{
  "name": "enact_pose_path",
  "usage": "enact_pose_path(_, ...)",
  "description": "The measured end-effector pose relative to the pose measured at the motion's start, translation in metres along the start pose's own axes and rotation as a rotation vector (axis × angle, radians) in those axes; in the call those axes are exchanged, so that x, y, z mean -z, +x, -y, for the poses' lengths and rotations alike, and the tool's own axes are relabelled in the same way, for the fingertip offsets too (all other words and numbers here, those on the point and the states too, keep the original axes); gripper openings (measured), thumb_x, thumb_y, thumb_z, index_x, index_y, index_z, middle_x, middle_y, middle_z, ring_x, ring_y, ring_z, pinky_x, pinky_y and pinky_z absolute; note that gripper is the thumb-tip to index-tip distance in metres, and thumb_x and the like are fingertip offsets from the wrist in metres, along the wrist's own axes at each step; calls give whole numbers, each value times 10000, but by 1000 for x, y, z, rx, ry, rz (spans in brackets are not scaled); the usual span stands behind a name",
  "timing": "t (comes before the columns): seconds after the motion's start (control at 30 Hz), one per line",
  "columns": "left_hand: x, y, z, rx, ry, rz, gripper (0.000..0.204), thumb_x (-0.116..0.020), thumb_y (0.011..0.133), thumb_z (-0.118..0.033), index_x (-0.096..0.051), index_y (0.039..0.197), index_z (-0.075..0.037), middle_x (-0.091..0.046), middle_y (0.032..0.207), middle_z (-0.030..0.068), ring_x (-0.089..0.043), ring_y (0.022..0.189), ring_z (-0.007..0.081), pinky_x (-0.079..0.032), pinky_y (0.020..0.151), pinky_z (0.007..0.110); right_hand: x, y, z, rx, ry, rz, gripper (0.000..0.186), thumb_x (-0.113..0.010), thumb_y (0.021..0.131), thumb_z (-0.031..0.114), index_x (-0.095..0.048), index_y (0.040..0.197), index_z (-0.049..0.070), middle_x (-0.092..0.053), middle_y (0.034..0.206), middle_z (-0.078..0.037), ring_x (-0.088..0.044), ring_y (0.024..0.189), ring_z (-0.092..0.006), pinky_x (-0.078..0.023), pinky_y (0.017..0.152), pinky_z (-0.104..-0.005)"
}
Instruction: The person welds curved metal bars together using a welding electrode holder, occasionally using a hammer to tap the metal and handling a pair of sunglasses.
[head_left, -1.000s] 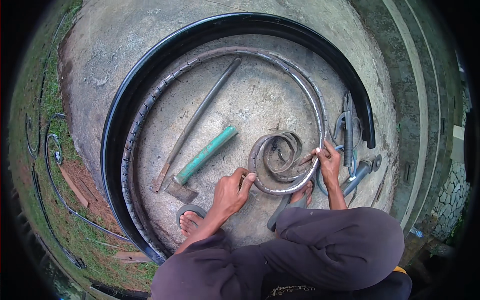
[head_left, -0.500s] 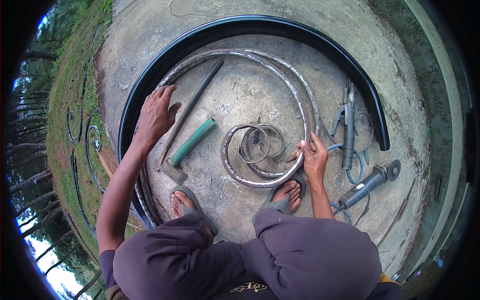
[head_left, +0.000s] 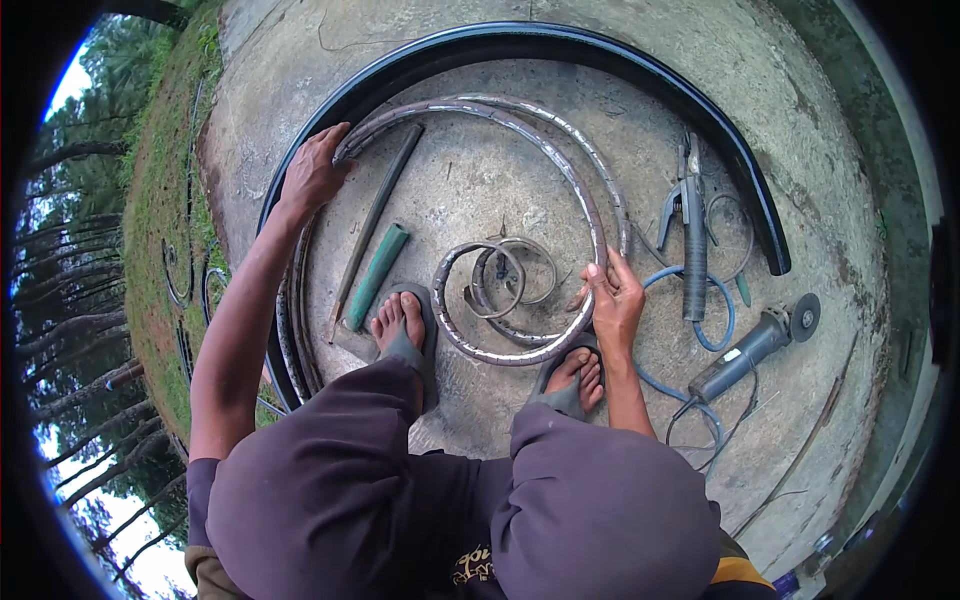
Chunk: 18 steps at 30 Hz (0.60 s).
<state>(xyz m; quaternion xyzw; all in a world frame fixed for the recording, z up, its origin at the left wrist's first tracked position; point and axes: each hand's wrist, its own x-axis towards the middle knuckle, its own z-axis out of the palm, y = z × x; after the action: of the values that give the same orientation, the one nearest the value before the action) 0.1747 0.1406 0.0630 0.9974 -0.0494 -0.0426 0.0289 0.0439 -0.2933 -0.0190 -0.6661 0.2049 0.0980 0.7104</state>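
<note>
My left hand (head_left: 315, 168) has its fingers curled over the upper left of a large coiled, segmented steel scroll (head_left: 480, 108), near the curved black channel (head_left: 622, 55) around it. My right hand (head_left: 615, 300) grips the scroll's right side, just above its inner curl (head_left: 460, 336). Loose thinner rings (head_left: 548, 268) lie within that curl. A grey metal bar (head_left: 385, 185) and a green-handled tool (head_left: 376, 275) lie inside the large loop, between my left arm and the curl.
A welding electrode holder (head_left: 694, 250), blue cable (head_left: 716, 345) and angle grinder (head_left: 745, 355) lie on the concrete (head_left: 815, 200) at right. My sandaled feet stand below the scroll. Grass (head_left: 165, 240) with more scrollwork borders the slab at left, trees beyond.
My left hand has moved up and away from me along the scroll, from the lower curl to its upper left. My right hand stays on the right side. My left foot has stepped forward.
</note>
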Motion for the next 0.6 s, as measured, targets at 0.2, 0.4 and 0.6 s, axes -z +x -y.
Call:
enact_pose_path(0.2, -24, 40, 18, -42, -63, 40, 534, -729, 852, -213, -565, 1333, -50, -627, 1288, 183, -595, 1191, 352, -480, 999, 416, -12, -5, -4, 28, -11, -59, 408, -651, 966, 146, -573, 1324, -34, -684, 861, -78, -588, 650, -76, -494, 549, -232)
enact_pose_path(0.4, -48, 45, 9, -75, -149, -56, 339, -678, 887, -233, -643, 1163, -39, -693, 1062, 191, -662, 997, 366, -513, 843, 449, -20, -2, 8, 66, -136, -209, 427, -646, 971, 164, -564, 1341, -33, -673, 844, -73, -564, 623, -77, -499, 517, -246)
enact_pose_path(0.6, -65, 41, 10, -104, -254, -202, 167, -626, 861, -101, -602, 1005, -20, -684, 911, 184, -664, 884, 350, -443, 869, 442, -25, -2, 10, 63, -344, -230, 456, -623, 988, 243, -566, 1349, -30, -683, 863, -71, -564, 647, -82, -486, 596, -250)
